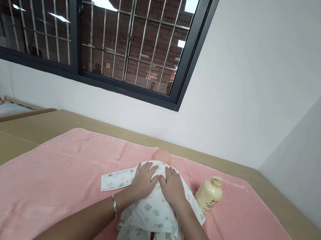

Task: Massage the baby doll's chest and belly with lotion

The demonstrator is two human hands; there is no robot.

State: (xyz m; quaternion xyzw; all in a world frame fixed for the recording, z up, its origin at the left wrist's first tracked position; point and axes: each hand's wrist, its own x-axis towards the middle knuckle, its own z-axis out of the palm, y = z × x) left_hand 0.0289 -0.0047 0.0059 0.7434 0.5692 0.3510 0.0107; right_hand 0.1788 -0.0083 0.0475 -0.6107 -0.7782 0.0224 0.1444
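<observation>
Doll lies on the pink towel, its head just beyond the fingertips and its legs running back between the forearms. It wears a white printed suit. The left hand and right hand both rest flat and open on the doll's torso, side by side, thumbs nearly touching, gripping nothing. A bracelet circles the left wrist. A cream bottle lies tilted on the towel just right of the right hand.
</observation>
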